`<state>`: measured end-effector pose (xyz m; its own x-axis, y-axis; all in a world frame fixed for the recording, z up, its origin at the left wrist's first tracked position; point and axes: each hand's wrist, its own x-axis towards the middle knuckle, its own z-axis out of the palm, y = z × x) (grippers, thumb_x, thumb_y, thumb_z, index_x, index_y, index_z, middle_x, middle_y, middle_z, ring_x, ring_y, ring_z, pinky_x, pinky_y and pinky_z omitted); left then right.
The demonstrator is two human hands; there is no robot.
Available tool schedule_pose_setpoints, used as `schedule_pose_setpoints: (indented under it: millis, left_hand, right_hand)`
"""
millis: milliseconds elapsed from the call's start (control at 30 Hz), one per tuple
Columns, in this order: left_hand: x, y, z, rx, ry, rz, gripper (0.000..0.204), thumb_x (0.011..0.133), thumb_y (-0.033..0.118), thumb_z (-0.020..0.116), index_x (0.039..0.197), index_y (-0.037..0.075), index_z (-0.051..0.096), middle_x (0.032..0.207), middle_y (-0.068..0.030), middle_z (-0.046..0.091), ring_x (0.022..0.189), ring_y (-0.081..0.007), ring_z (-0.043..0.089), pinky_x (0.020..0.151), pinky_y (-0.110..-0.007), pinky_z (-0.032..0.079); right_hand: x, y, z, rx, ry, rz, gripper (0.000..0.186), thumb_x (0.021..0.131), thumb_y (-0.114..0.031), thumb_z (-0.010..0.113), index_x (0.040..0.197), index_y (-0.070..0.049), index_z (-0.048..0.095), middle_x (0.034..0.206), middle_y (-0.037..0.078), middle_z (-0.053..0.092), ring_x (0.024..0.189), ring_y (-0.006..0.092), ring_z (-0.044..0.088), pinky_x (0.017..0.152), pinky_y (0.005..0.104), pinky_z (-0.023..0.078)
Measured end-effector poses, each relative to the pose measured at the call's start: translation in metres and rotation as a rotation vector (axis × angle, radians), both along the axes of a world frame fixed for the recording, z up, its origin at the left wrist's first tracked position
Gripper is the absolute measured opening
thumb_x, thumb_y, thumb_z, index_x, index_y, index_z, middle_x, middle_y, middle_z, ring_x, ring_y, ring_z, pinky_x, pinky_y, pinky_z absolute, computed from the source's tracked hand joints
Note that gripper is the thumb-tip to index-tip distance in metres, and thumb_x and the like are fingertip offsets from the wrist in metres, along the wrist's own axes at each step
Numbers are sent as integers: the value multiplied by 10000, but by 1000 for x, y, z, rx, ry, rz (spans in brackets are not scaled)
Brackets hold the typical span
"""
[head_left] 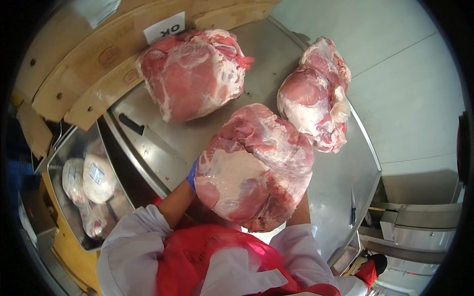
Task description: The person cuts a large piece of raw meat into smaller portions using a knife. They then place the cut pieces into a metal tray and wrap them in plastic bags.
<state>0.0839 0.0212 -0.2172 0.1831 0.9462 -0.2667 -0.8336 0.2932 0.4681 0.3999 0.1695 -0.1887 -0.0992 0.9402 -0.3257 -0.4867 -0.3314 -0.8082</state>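
A large raw joint of meat (256, 167), pink with white fat, is held up in front of my red apron. My left hand (192, 175), in a blue glove, grips its left side; most of the fingers are behind the meat. The right forearm reaches up under the other side, and the joint hides my right hand, which supports it there. Beyond lies a second big raw joint (195, 74) on the steel table (266, 54). A third, longer joint (316, 96) rests near the table's right edge.
A black-handled knife (132, 124) lies on the table's left. Another knife (352, 209) is at the right edge. Cardboard boxes (98, 69) with a white sign (165, 28) line the far left. Bagged meat fills a metal tub (59, 153). A person (368, 271) stands lower right.
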Motion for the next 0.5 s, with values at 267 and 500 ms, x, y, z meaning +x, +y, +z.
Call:
schedule_pose_setpoints:
  millis: [267, 500]
  left_hand:
    - [19, -118, 5, 15, -352, 90, 427, 976, 365, 500, 1281, 69, 550, 1165, -116, 637, 1057, -256, 623, 984, -413, 475]
    - [36, -234, 30, -144, -105, 349, 397, 955, 381, 527, 1277, 148, 541, 1183, -75, 622, 1096, -216, 595, 1009, -383, 452]
  right_hand:
    - [-2, -76, -24, 12, -71, 84, 639, 990, -518, 375, 1436, -62, 409, 1408, 116, 498, 1266, 263, 488, 1100, 408, 356]
    - [65, -191, -47, -119, -234, 233, 639, 988, -519, 378, 1437, -66, 409, 1409, 115, 497, 1265, 266, 487, 1100, 409, 356]
